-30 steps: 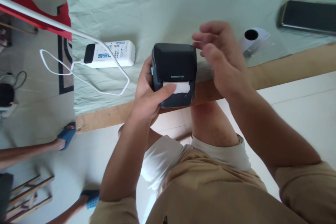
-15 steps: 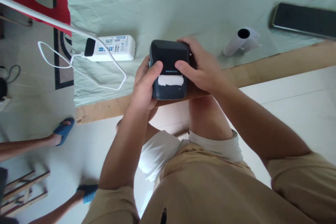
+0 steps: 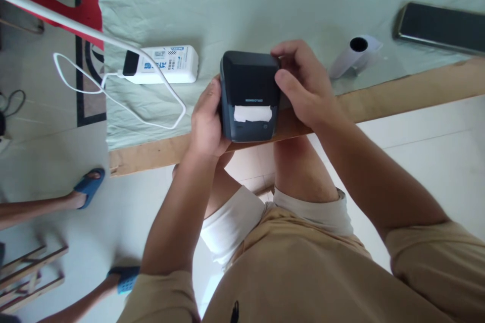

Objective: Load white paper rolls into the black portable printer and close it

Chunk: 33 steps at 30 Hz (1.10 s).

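Note:
A dark label printer (image 3: 250,78) is held over the table's front edge, its top face towards me. A white strip of label paper (image 3: 252,113) with a ragged edge sticks out of its slot. Around the printer's left side my left hand (image 3: 206,123) is closed, the thumb along that side and the other fingers mostly hidden. My right hand (image 3: 308,86) grips the upper right edge with curled fingers, its thumb tip against the side. To the right, a white paper roll (image 3: 346,58) with a black core stands on the cloth.
A white power bank (image 3: 178,65) with a white cable (image 3: 176,101) lies left on the green cloth (image 3: 246,0). A black phone (image 3: 443,28) is at the far right. The wooden table edge (image 3: 409,88) runs across. Another person's slippered foot (image 3: 89,186) shows on the floor at left.
Both thumbs have slid off the printer's top face to its sides. The printer has shifted slightly right and tilted a little, and its lettering now shows more clearly.

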{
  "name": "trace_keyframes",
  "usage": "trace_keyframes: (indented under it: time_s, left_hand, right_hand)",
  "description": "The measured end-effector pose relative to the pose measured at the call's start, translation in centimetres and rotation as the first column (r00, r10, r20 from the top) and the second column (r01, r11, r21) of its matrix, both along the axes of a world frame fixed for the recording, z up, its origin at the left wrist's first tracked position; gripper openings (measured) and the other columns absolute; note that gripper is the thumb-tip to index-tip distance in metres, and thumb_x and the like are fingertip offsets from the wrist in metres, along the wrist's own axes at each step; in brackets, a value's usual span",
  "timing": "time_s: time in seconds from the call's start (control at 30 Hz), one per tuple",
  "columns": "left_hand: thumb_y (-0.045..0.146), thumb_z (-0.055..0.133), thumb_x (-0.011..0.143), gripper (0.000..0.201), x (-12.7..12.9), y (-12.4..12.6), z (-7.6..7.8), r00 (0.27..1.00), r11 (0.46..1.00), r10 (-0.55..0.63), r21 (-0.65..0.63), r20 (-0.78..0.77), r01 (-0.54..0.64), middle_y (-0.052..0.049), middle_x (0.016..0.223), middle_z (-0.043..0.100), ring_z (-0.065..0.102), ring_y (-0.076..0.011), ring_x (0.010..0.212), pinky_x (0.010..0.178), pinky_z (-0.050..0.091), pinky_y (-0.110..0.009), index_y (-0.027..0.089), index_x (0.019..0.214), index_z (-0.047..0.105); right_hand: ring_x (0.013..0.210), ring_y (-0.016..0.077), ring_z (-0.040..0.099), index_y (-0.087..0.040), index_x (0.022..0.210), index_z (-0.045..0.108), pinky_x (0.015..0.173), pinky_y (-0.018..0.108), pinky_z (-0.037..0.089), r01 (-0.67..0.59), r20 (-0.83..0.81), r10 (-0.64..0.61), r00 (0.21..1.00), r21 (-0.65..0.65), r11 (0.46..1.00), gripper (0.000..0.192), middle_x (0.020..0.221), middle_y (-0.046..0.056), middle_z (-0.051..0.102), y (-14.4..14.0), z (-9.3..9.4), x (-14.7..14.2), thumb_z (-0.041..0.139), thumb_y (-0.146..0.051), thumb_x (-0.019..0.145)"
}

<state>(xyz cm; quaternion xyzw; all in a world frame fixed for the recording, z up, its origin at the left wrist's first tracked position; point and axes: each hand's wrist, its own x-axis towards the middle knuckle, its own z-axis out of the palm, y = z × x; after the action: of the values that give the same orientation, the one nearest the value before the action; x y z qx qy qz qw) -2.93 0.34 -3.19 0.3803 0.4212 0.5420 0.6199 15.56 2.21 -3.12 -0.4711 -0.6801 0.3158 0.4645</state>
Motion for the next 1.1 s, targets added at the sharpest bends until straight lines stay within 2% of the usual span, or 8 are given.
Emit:
trace_keyframes:
  time_s: [0.2,0.37,0.53,0.73,0.87,0.93,1.03,1.1]
  left_hand:
    - [0.052,0.061,0.095,0.031,-0.4,0.1,0.3,0.997,0.997,0.057,0.053,0.042,-0.060,-0.004,0.088,0.073,0.069,-0.0285,0.122,0.106,0.058,-0.042,0.023,0.084,0.068]
    - [0.047,0.058,0.097,0.029,-0.2,0.1,0.6,0.998,0.997,0.062,0.044,0.033,-0.063,-0.004,0.092,0.074,0.072,-0.0280,0.114,0.101,0.059,-0.041,0.023,0.090,0.070]
    - [0.063,0.053,0.096,0.046,0.0,0.2,1.0,0.998,0.998,-0.033,-0.049,0.057,0.036,-0.008,0.115,0.077,0.065,-0.0346,0.131,0.105,0.056,-0.045,0.023,0.106,0.073]
    - [0.076,0.048,0.093,0.061,-0.1,-0.1,1.5,0.996,0.996,-0.087,-0.001,-0.007,0.087,-0.011,0.117,0.077,0.055,-0.0370,0.143,0.104,0.057,-0.047,0.023,0.108,0.073]
    - [0.055,0.068,0.092,0.034,-0.3,-0.5,1.4,0.996,0.994,-0.082,0.071,-0.031,0.084,-0.007,0.109,0.078,0.058,-0.0356,0.140,0.104,0.057,-0.043,0.023,0.101,0.073]
    - [0.054,0.069,0.091,0.032,-0.3,-0.6,1.4,0.995,0.993,-0.089,0.078,-0.044,0.092,-0.007,0.107,0.078,0.059,-0.0369,0.139,0.101,0.059,-0.043,0.023,0.099,0.073]
    - [0.059,0.068,0.089,0.036,-0.2,-0.6,1.5,0.993,0.993,-0.085,0.073,-0.079,0.091,-0.007,0.106,0.078,0.060,-0.0397,0.137,0.091,0.060,-0.043,0.025,0.098,0.073]
    - [0.063,0.066,0.089,0.040,-0.2,-0.6,1.4,0.993,0.994,-0.079,0.065,-0.088,0.085,-0.008,0.105,0.078,0.060,-0.0407,0.136,0.089,0.060,-0.044,0.025,0.099,0.074]
  right_hand:
    - [0.092,0.0194,0.063,-0.035,0.132,0.053,0.085,0.039,0.059,-0.147,-0.017,0.147,0.989,-0.002,0.989,0.068,0.110,0.001,0.059,-0.4,0.2,0.2,0.079,-0.054,0.072]
    - [0.092,0.0205,0.062,-0.033,0.131,0.055,0.084,0.039,0.059,-0.035,-0.050,0.036,0.998,0.007,0.999,0.073,0.103,0.001,0.060,-0.8,0.5,0.2,0.080,-0.065,0.070]
    - [0.062,0.0056,0.058,-0.028,0.113,0.061,0.053,0.029,0.047,0.134,-0.048,-0.129,0.990,0.141,0.981,0.033,0.125,-0.001,0.062,-1.2,3.6,0.2,0.060,-0.057,0.098]
    - [0.091,0.0126,0.072,-0.026,0.092,0.051,0.059,0.028,0.054,0.135,-0.077,-0.121,0.990,0.198,0.971,0.011,0.103,-0.001,0.059,-0.6,6.1,-0.3,0.055,-0.030,0.101]
    - [0.062,0.0152,0.057,-0.025,0.087,0.059,0.071,0.040,0.054,0.053,0.357,-0.126,0.926,0.207,0.977,0.011,0.080,-0.001,0.065,0.0,5.9,-0.4,0.061,-0.034,0.092]
    - [0.064,0.0204,0.058,-0.027,0.089,0.065,0.078,0.047,0.054,-0.001,0.549,-0.045,0.834,0.083,0.997,0.011,0.073,0.000,0.065,0.5,6.0,-0.6,0.068,-0.038,0.086]
    - [0.083,0.0308,0.067,-0.031,0.099,0.069,0.088,0.053,0.054,-0.053,0.621,0.142,0.771,-0.160,0.986,0.021,0.078,0.002,0.066,1.0,6.6,-0.8,0.075,-0.038,0.080]
    - [0.088,0.0317,0.068,-0.032,0.107,0.069,0.092,0.054,0.053,-0.120,0.587,0.194,0.786,-0.163,0.979,0.029,0.086,0.002,0.070,0.8,7.1,-0.6,0.074,-0.034,0.079]
